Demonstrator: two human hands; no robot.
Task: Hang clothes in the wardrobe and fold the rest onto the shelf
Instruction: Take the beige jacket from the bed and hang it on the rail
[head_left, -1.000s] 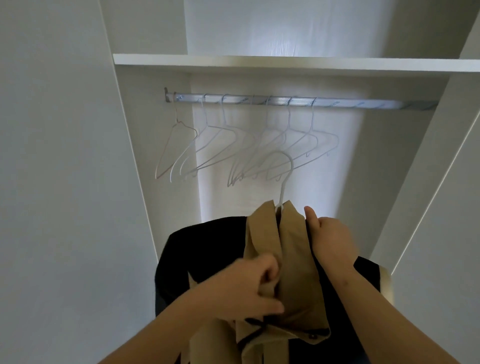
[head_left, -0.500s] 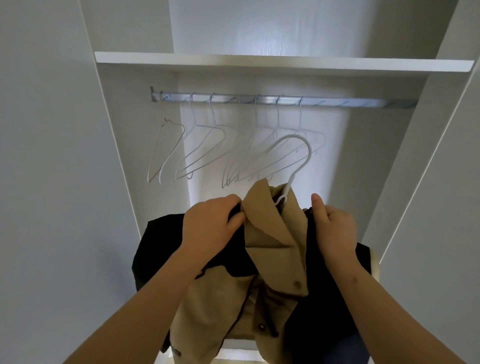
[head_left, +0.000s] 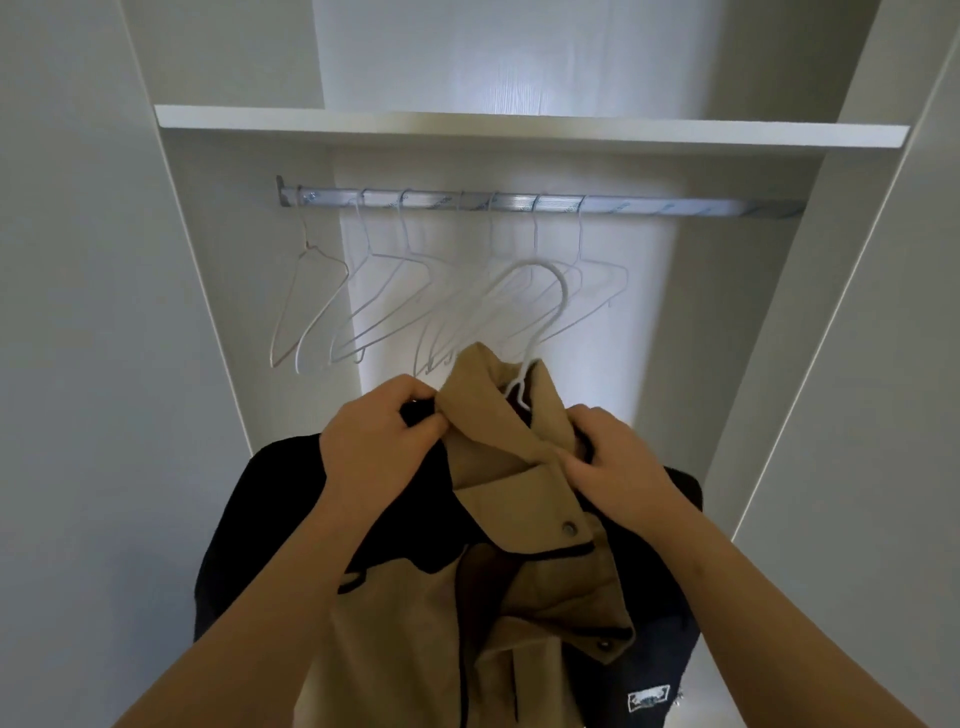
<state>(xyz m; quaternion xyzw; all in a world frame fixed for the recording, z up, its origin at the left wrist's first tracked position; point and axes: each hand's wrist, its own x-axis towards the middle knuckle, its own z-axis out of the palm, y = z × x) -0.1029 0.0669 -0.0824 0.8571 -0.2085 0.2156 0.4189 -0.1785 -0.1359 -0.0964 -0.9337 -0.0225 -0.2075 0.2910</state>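
The fingers (head_left: 413, 397) of the left hand (head_left: 374, 447) are curled. They pinch the black cloth of the jacket (head_left: 415, 649) right beside its tan collar (head_left: 483, 415). The fingers (head_left: 592, 423) of the right hand (head_left: 618, 467) are curled too and grip the jacket on the other side of the collar. Both hands hold the jacket up by its shoulders.

Between the two hands, the collar stands up. The hook of a white wire hanger (head_left: 563, 296) pokes out of it, just above the fingers. So the jacket looks like it is already on its hanger. The rest of the jacket, tan in front and black at the sides, hangs down below the hands.

Higher up and farther back is the silver rail (head_left: 675, 208) of the wardrobe. The hook is not on it yet. A row of empty hangers (head_left: 363, 332) hangs on the rail, up and to the left of the fingers. The part of the rail to the right is bare. Above the rail is a white shelf (head_left: 519, 130), and no folded clothes show on it.

I think the job is only just starting. The jacket has to go up onto the rail next. No other clothes are in view, so I cannot tell how many are left to hang or fold.
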